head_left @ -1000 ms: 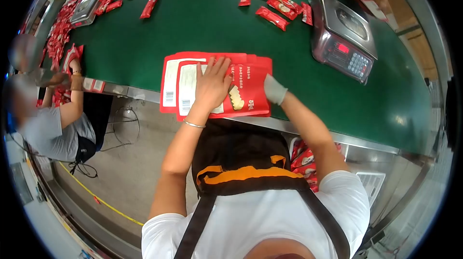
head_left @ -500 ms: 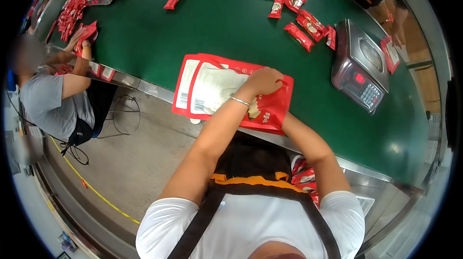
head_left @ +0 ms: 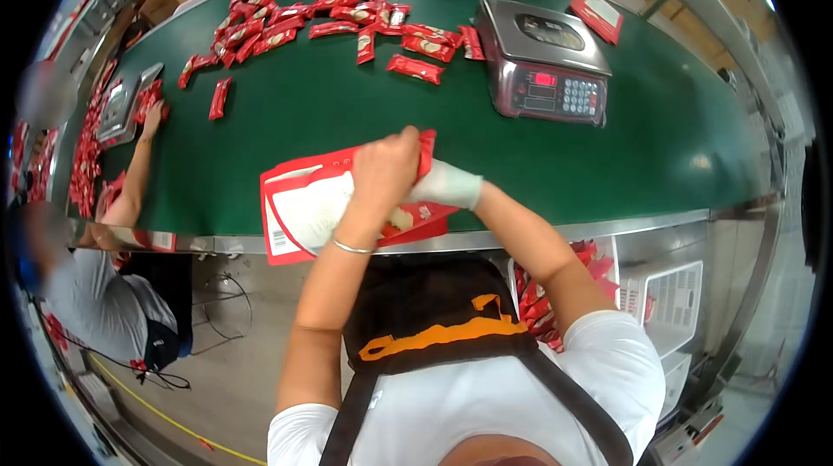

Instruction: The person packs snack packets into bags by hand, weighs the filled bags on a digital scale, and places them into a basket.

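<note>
the upper red pouch (head_left: 304, 206) lies over the lower pouch (head_left: 425, 233) at the near edge of the green surface (head_left: 633, 171), long axis left-right, pale panel leftward. left hand (head_left: 384, 171): fingers curled tightly on its right end. gloved right hand (head_left: 444, 186): fingers hidden, grip indeterminable. beyond, toward the far edge: scale (head_left: 547, 58), packets (head_left: 415, 68).

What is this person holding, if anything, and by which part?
A red pouch, gripped near its upper right end by the left hand. The gloved right hand meets that end too, but its fingers are hidden, so its grip is unclear.
</note>
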A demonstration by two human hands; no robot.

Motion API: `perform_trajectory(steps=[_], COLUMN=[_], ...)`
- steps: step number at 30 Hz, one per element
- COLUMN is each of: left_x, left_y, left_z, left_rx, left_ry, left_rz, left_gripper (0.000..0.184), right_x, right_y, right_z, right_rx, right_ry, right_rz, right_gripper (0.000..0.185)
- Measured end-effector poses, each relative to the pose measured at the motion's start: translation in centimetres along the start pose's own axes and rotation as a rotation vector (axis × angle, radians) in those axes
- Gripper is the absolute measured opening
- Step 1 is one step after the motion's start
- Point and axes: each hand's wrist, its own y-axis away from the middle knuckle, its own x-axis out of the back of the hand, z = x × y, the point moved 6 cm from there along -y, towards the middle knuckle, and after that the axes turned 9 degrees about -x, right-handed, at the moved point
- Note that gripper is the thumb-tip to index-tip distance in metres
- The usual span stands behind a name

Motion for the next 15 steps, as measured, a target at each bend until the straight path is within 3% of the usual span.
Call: perform_trajectory(steps=[1,2,4,6,8,10,11,12,14,15], left_x=[2.6,5.8,6.2,4.2,-1.5,-2.8,-4.2,-5.3,-6.7,-6.8], left_y=[-0.4,0.6,2.2,6.2,12.0,13.7,14.9,15.8,16.5,16.6], left_z=[2.9,4.4,3.7,1.8,-1.7,-2.7,-3.5,-4.0,-4.7,-4.9], left_rx=[-0.119,-0.214,-0.217,-0.122,0.102,0.169,0.164,0.171,0.083,0.091], left_ry=[0.102,0.032,0.109,0.195,-0.028,-0.069,-0.121,-0.120,-0.206,-0.208], left_rz=[0.211,0.439,0.436,0.291,-0.148,-0.214,-0.242,-0.248,-0.280,-0.294], left_gripper=[0.016,0.034,0.042,0.047,0.057,0.059,0.057,0.057,0.055,0.053], right_x=[2.2,5.8,9.5,17.3,24.5,28.5,33.8,34.4,34.5,33.5], right_y=[-0.5,0.5,0.8,2.8,4.1,5.1,3.9,4.6,5.0,5.7], right_z=[1.5,1.2,2.6,3.5,5.9,7.8,12.8,13.0,14.8,14.2], right_rx=[0.112,0.009,0.216,0.289,0.329,0.210,0.266,0.165,0.229,0.211], right_ry=[-0.033,-0.474,-0.480,-0.645,-0.814,-0.957,-0.801,-0.880,-1.076,-0.965], right_rz=[0.359,0.290,0.481,0.740,0.969,1.108,1.233,1.322,1.256,1.199], right_gripper=[0.031,0.032,0.037,0.042,0.049,0.053,0.051,0.051,0.050,0.066])
